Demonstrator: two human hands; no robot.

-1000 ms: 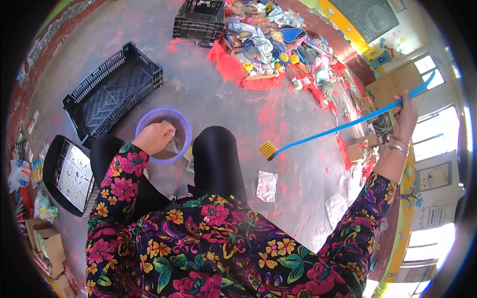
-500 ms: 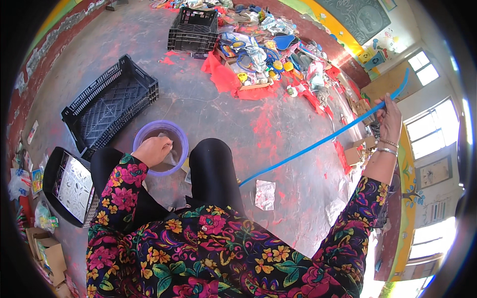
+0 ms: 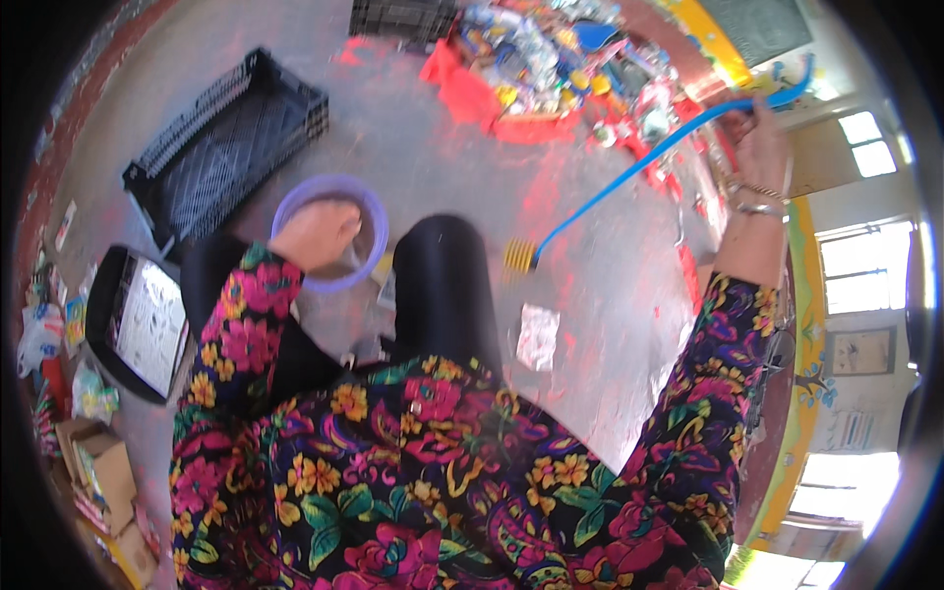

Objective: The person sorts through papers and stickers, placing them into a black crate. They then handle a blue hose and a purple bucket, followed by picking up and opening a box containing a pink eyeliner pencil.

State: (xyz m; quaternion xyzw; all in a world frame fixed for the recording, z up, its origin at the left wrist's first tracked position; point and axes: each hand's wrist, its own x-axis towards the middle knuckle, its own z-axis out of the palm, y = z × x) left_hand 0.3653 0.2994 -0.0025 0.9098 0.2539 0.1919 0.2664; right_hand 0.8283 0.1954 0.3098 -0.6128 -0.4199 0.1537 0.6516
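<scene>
My left hand (image 3: 317,236) is closed over a purple bucket (image 3: 380,218) between my knees. A pale greyish rag (image 3: 351,260) shows below its fingers, partly hidden and blurred. Out to the right my raised right hand (image 3: 759,147) grips a long, thin, bendy blue rod (image 3: 629,173) near its upper end. The rod slants down to the left in a slight curve. At its lower end sits a yellow ribbed piece (image 3: 519,256), just right of my knee and above the floor.
Left of the bucket lies a black plastic crate (image 3: 221,147), with a black tray (image 3: 147,315) holding a patterned sheet nearer me. A heap of mixed plastic items (image 3: 541,69) spreads at the far side beside another dark crate (image 3: 403,18). A crumpled paper (image 3: 538,336) lies on the floor.
My right hand has moved up and away with the blue rod, bringing its yellow ribbed end into view from behind my knee. My left hand stays at the bucket. The whole view has shifted.
</scene>
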